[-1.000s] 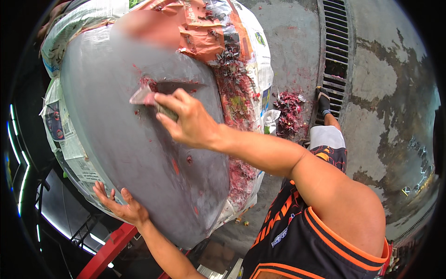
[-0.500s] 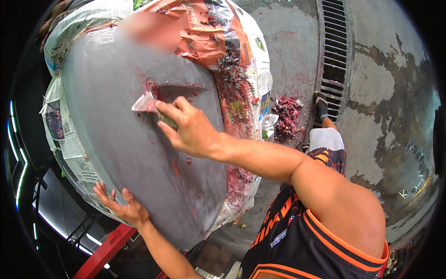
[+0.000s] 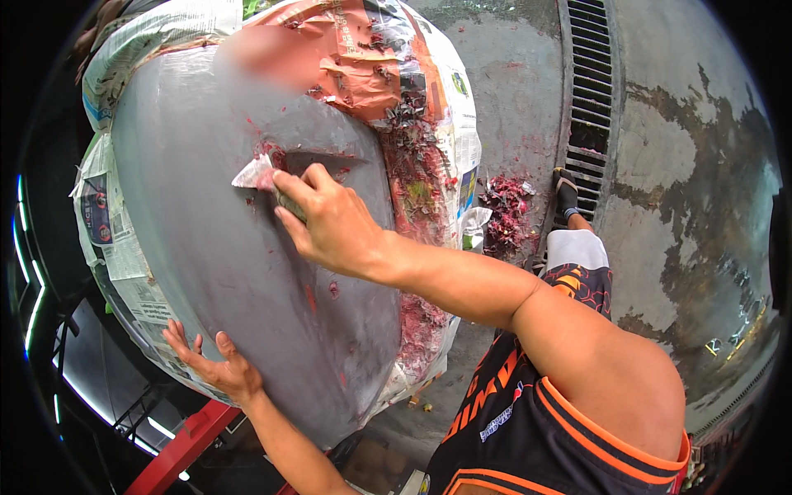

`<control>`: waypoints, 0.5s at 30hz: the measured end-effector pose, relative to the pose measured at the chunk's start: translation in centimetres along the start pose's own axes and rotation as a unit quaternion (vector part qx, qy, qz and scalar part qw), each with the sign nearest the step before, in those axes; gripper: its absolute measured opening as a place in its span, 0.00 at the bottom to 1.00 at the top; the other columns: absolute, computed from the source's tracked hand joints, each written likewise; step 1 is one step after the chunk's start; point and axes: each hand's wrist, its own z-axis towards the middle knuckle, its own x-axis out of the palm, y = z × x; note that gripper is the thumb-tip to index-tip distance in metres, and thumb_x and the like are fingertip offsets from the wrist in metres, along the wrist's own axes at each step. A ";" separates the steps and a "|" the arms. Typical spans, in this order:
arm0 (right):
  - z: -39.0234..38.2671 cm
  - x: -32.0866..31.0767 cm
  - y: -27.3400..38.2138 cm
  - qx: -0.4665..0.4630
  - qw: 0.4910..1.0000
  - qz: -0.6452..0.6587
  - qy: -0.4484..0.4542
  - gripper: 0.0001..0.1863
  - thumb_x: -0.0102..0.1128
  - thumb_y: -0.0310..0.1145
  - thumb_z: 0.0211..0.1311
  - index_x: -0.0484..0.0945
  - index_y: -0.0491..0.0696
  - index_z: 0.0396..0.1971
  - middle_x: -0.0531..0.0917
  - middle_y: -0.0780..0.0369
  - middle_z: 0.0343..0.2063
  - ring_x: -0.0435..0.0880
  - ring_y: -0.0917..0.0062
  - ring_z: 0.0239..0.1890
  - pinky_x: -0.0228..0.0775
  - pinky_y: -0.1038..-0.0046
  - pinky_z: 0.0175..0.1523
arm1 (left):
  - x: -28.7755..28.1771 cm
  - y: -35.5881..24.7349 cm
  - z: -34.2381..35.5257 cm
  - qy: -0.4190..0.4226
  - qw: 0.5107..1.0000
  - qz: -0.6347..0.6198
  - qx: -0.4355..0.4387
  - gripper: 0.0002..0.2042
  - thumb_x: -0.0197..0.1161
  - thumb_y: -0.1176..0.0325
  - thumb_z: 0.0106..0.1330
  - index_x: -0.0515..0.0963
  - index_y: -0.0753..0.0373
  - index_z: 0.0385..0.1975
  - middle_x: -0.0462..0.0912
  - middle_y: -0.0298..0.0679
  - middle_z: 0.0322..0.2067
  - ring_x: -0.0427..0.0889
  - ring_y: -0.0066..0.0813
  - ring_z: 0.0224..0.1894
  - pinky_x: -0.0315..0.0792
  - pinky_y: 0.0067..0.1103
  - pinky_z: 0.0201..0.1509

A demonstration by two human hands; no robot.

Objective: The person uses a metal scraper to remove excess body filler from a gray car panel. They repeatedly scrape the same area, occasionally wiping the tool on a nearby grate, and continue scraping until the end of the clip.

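Observation:
A large grey curved panel (image 3: 186,206) fills the middle, with a recessed hollow (image 3: 318,169) in its upper part. My right hand (image 3: 334,223) is closed round the handle of a scraper (image 3: 254,175). The scraper's wide blade, smeared pink and red, lies at the panel's surface just left of the hollow. Red paint scraps (image 3: 279,154) cling beside the blade. My fingers hide most of the handle. My left hand (image 3: 216,363) rests with spread fingers on the panel's lower left edge, partly over the newspaper (image 3: 136,285) there. It holds nothing.
Newspaper and orange paper (image 3: 359,78) wrap the panel's surroundings, littered with peeled paint. A heap of red flakes (image 3: 507,206) lies on the concrete floor beside a metal drain grate (image 3: 590,82). A red metal bar (image 3: 186,445) runs below my left hand.
My right hand and the scraper have shifted very slightly up and left, staying beside the hollow. My left hand keeps its place on the edge.

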 end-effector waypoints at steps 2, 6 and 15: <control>0.0 0.1 0.0 -0.027 0.998 -0.007 -0.055 0.21 0.68 0.31 0.65 0.77 0.45 0.58 0.78 0.47 0.40 0.84 0.46 0.37 0.80 0.52 0.43 | 0.0 0.0 0.0 0.001 1.000 0.010 -0.011 0.44 0.60 0.41 0.74 0.52 0.63 0.79 0.66 0.49 0.73 0.69 0.46 0.73 0.68 0.40 0.67; 0.3 0.4 -0.4 0.028 0.999 0.016 0.024 0.18 0.65 0.33 0.67 0.75 0.49 0.55 0.77 0.45 0.41 0.84 0.40 0.36 0.79 0.45 0.43 | 0.0 -0.1 -0.1 -0.002 1.000 -0.004 -0.009 0.44 0.59 0.40 0.74 0.52 0.63 0.79 0.66 0.49 0.73 0.69 0.46 0.73 0.68 0.39 0.67; 0.6 -1.1 -1.7 -0.017 0.999 0.004 -0.038 0.21 0.66 0.32 0.67 0.76 0.49 0.58 0.77 0.48 0.40 0.84 0.46 0.35 0.81 0.51 0.40 | 0.1 -0.3 0.0 -0.008 1.000 0.011 -0.011 0.44 0.58 0.39 0.73 0.52 0.63 0.79 0.68 0.49 0.73 0.69 0.44 0.73 0.69 0.39 0.66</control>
